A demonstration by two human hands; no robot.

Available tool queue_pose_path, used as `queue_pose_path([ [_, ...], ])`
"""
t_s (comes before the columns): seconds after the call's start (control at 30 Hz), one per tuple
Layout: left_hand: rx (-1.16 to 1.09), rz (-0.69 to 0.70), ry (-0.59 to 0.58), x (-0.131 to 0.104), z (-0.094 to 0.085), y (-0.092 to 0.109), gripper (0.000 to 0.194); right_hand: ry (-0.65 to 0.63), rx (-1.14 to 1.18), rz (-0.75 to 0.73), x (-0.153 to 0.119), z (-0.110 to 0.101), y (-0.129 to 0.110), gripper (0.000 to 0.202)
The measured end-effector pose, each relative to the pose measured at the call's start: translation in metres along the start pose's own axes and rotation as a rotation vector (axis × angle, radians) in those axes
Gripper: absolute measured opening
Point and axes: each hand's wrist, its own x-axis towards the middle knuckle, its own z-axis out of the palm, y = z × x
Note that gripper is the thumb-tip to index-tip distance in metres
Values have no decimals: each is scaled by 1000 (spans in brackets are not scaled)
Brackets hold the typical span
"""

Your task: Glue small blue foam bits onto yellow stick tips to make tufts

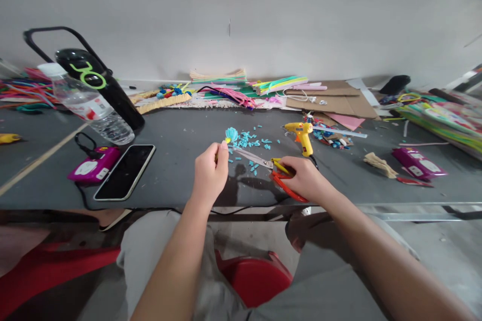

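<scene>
open tabletop (171,160) between phone (125,172) and left hand (211,168), glue gun (303,136) blocking the way beyond right hand (304,176)

Blue flower (232,135), red and yellow scissor handles (286,187)

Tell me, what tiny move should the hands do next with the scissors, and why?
I'd probably nudge the red-and-yellow-handled scissors up toward the fluffy blue tuft. The right hand points their tips close to the left hand, which holds the yellow part under the tuft, and blue clippings scattered nearby suggest trimming.
</scene>
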Motion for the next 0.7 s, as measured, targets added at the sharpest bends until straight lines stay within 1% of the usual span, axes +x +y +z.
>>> queue_pose_path([
  [0.47, -7, 10, -2, 0, 1, -2, 43, 0, -26, -28, 1, 2, 3, 28],
  [0.7, 8, 8, -2, 0, 0, 0, 42, -11, -24, -11, 1, 2, 1, 31],
])
